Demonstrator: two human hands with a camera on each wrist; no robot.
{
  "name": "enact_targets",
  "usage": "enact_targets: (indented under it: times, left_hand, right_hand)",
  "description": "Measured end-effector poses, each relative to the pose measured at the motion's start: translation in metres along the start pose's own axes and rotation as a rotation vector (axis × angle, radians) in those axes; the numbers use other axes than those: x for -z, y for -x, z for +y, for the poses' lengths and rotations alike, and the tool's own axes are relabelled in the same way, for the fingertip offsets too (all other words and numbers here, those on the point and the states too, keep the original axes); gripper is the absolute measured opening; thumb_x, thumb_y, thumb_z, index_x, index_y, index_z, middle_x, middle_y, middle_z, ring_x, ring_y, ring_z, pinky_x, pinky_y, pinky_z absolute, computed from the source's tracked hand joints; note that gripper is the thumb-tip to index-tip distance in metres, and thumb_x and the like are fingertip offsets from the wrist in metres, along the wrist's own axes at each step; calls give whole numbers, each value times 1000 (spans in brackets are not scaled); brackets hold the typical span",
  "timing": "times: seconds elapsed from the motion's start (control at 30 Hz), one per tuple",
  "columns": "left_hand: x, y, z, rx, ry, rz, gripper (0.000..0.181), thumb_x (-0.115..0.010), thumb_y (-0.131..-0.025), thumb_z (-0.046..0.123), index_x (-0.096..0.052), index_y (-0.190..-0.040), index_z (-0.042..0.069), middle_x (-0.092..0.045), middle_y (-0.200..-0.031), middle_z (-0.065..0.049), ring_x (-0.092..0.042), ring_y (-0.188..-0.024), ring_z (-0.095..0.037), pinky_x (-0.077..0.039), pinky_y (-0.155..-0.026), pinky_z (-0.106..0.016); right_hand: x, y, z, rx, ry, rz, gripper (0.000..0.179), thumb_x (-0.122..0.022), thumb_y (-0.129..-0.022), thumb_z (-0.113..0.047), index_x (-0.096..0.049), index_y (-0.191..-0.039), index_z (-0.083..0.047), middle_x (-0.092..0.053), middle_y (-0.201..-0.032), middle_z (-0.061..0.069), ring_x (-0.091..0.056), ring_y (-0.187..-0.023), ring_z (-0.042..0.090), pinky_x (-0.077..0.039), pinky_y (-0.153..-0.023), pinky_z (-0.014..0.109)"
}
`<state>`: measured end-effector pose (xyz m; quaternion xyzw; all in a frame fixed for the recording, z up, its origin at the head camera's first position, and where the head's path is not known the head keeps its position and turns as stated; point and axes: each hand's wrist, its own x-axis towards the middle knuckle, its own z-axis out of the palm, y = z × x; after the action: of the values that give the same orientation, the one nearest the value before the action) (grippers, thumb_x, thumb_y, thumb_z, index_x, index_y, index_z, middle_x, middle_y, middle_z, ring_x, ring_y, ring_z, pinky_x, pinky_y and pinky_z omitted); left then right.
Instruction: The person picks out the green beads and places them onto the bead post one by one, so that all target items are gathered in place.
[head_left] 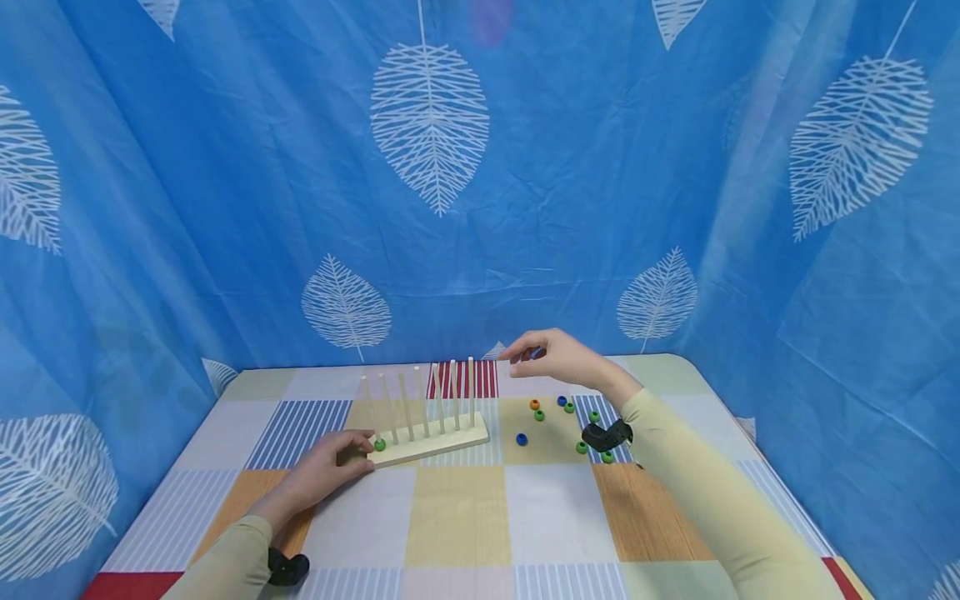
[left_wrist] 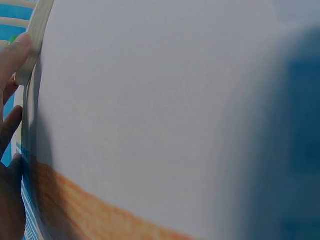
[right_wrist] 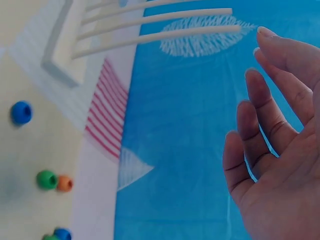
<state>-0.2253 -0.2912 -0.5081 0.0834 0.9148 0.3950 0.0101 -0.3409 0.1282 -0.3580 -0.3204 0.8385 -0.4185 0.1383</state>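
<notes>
A pale wooden peg rack [head_left: 450, 440] with a row of several upright pegs stands on the table. A green bead [head_left: 380, 445] sits at the foot of its leftmost peg. My left hand [head_left: 330, 467] holds the left end of the base, thumb along the near edge in the left wrist view and fingers on the far side. My right hand [head_left: 558, 358] is raised to the right of the rightmost peg [head_left: 472, 392], at about the height of its top. Its fingers are loosely bent, and no bead shows between them in the right wrist view [right_wrist: 280, 120].
Right of the rack lie loose beads: an orange bead [head_left: 535, 404], a blue bead [head_left: 522, 439], another blue bead [head_left: 562, 401] and several green beads [head_left: 581, 447], some beneath my right forearm. A patchwork cloth [head_left: 457, 517] covers the table. Blue curtains [head_left: 525, 208] close off the back and sides.
</notes>
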Motion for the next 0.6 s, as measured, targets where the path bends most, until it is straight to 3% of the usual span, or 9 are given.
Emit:
enact_targets:
  times: [0.13, 0.37, 0.6]
  left_hand:
    - [0, 0, 0, -3, -3, 2, 17, -80, -91, 27, -69, -103, 23, -61, -141, -11, -48, -136, -42, -31, -115, -64]
    - [0, 0, -1, 8, 3, -5, 19, -80, -91, 27, -68, -104, 24, -61, -141, -9, -47, -137, -40, -29, -116, -63]
    - [1, 0, -1, -12, 12, -1, 18, -80, -91, 26, -68, -104, 24, -61, -141, -10, -47, -137, -41, -30, -115, -64]
  right_hand:
    - [-1, 15, 14, -31, 25, 16, 30, -76, -94, -33, -74, -123, -25, -69, -118, -4, -62, -104, 26, -56, -81, 40]
    - [-11, 43, 36, -25, 115, 85, 25, -74, -95, -35, -75, -119, -28, -69, -111, -8, -58, -101, 23, -50, -86, 40]
    - [-22, 70, 54, -27, 130, 144, 20, -76, -94, -34, -77, -113, -27, -70, -108, -5, -58, -98, 17, -50, -87, 39]
